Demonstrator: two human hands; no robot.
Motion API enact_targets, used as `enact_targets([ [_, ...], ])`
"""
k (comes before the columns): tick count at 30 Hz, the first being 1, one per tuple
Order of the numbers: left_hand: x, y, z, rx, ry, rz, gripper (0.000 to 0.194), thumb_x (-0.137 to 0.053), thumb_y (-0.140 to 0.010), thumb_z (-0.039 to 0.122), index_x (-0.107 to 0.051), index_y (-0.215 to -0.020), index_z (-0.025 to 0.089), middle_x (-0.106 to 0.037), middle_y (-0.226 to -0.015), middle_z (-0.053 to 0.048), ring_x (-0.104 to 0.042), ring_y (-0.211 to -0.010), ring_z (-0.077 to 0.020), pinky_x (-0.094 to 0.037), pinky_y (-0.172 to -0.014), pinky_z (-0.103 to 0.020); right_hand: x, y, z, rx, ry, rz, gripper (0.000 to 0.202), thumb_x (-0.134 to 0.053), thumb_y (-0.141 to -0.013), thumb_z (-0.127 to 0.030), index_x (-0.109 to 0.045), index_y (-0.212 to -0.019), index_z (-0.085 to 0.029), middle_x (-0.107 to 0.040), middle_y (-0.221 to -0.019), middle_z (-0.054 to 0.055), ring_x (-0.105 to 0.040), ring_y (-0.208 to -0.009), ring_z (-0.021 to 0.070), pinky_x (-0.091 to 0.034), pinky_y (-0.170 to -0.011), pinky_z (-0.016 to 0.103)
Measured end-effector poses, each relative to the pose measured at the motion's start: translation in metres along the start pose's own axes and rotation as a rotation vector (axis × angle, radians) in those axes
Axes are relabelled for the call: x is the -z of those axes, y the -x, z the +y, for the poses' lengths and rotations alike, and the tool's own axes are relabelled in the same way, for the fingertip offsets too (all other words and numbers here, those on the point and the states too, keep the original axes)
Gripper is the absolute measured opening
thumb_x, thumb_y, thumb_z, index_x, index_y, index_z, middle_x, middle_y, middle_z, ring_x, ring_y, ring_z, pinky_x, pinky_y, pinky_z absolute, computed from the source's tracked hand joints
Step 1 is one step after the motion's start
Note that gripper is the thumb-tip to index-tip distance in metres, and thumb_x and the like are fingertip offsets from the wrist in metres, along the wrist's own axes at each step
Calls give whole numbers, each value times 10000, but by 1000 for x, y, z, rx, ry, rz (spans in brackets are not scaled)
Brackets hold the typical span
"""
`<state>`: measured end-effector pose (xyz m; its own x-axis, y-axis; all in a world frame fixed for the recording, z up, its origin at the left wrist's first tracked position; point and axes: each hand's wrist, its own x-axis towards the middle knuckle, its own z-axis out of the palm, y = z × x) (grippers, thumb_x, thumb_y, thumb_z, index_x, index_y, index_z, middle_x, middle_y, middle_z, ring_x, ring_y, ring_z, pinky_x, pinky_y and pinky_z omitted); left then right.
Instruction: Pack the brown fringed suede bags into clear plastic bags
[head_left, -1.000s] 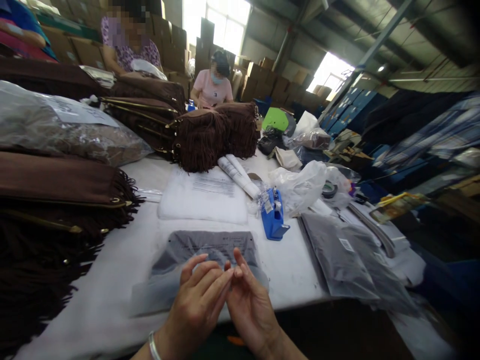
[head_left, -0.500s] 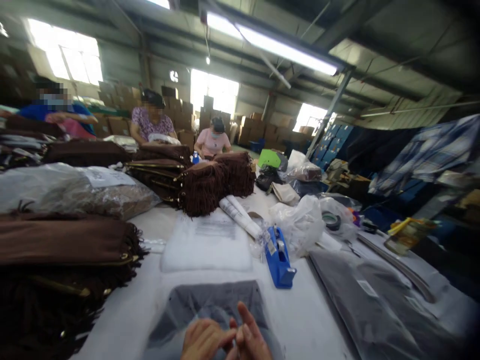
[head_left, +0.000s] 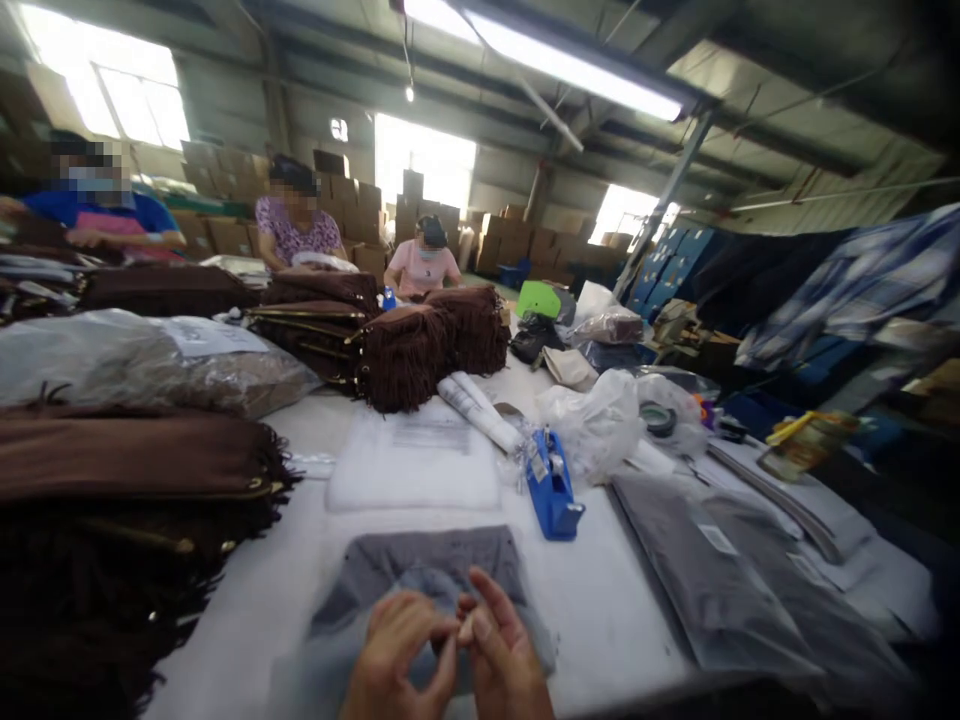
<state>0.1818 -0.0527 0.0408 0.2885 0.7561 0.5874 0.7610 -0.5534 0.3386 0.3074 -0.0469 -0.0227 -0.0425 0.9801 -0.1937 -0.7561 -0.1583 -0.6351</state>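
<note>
My left hand (head_left: 401, 655) and my right hand (head_left: 499, 645) meet at the fingertips at the bottom centre. The left thumb and fingers are bent together against the right fingers, and one right finger points upward. Whatever lies between the fingertips is too small to make out. Beneath both hands is a grey item in a clear plastic bag (head_left: 435, 545), flat on the white table (head_left: 600, 600). Beyond it lie a stack of white sheets (head_left: 412, 470) and a blue tape dispenser (head_left: 553, 485).
Brown fringed bags (head_left: 135, 455) are piled at the left, with more (head_left: 405, 350) further back. Packed grey items (head_left: 720, 570) lie at the right, near crumpled clear plastic (head_left: 596, 425). Several people sit across the table, one in a pink shirt (head_left: 424, 268).
The view has tilted down slightly, so the table items sit higher. My left hand's thumb and fingers now show more clearly, and the hands remain together.
</note>
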Motion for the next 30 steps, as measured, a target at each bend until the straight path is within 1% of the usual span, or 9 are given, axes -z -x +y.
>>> enact_targets([
  [4, 13, 3, -1, 12, 34, 42, 76, -591, -806, 109, -607, -825, 180, -600, -702, -1, -572, -768, -164, -432, -836, -371, -4, 14, -14, -181, 188, -133, 492, -721, -739, -390, -566, -1170, -209, -639, -786, 0, -567, -741, 127, -417, -847, 304],
  [7, 31, 4, -20, -285, -37, -97, 173, -584, -818, 73, -614, -972, 148, -645, -797, -17, -575, -888, -177, -352, -985, -423, -2, 16, -21, -341, 410, -322, 281, -676, -784, -385, -633, -954, -166, -641, -721, 8, -552, -721, 131, -404, -788, 290],
  [9, 47, 5, -40, -364, -94, -190, 248, -555, -843, 64, -588, -1074, 149, -661, -881, -22, -560, -975, -176, -308, -1038, -424, -2, 11, -23, -370, 542, -356, 247, -670, -783, -398, -618, -785, -157, -652, -698, 13, -546, -699, 131, -396, -755, 276],
  [13, 75, 18, -85, 115, -181, -177, 294, -596, -860, 305, -565, -1137, 212, -625, -1053, -45, -521, -1056, -207, -368, -981, -406, -9, -12, -30, -365, 709, -411, 264, -666, -771, -422, -594, -762, -167, -664, -669, 0, -550, -668, 129, -394, -704, 254],
  [15, 79, 33, -100, 313, -127, -284, 374, -623, -807, 453, -588, -1096, 217, -613, -1074, -57, -522, -1050, -232, -414, -930, -395, -19, -28, -33, -391, 828, -535, 251, -654, -774, -412, -600, -758, -167, -660, -658, -6, -531, -631, 117, -381, -650, 238],
  [17, 75, 52, -108, 471, -57, -380, 333, -601, -797, 496, -626, -959, 206, -628, -988, -56, -543, -992, -239, -437, -889, -390, -35, -44, -35, -400, 993, -684, 232, -651, -769, -393, -613, -742, -166, -653, -648, -11, -515, -606, 108, -367, -605, 227],
  [21, 53, 83, -112, 759, -8, -343, 335, -479, -851, 500, -603, -765, 201, -627, -830, -42, -582, -860, -224, -455, -822, -377, -80, -77, -24, -423, 1362, -1025, 207, -663, -749, -384, -640, -738, -179, -654, -656, -21, -561, -624, 113, -391, -581, 216],
  [25, 35, 97, -116, 829, -43, -303, 338, -424, -889, 494, -586, -838, 202, -626, -837, -37, -593, -835, -211, -454, -806, -364, -124, -98, 12, -284, 1919, -1307, 238, -673, -732, -414, -683, -852, -208, -703, -789, 17, -645, -770, 189, -459, -619, 252],
  [30, 23, 112, -124, 648, -218, -291, 369, -348, -936, 478, -550, -825, 191, -606, -771, -43, -590, -775, -225, -453, -759, -379, -143, -106, 62, -256, 2262, -1309, 447, -790, -577, -404, -703, -938, -156, -689, -1014, 151, -638, -964, 333, -536, -758, 400],
])
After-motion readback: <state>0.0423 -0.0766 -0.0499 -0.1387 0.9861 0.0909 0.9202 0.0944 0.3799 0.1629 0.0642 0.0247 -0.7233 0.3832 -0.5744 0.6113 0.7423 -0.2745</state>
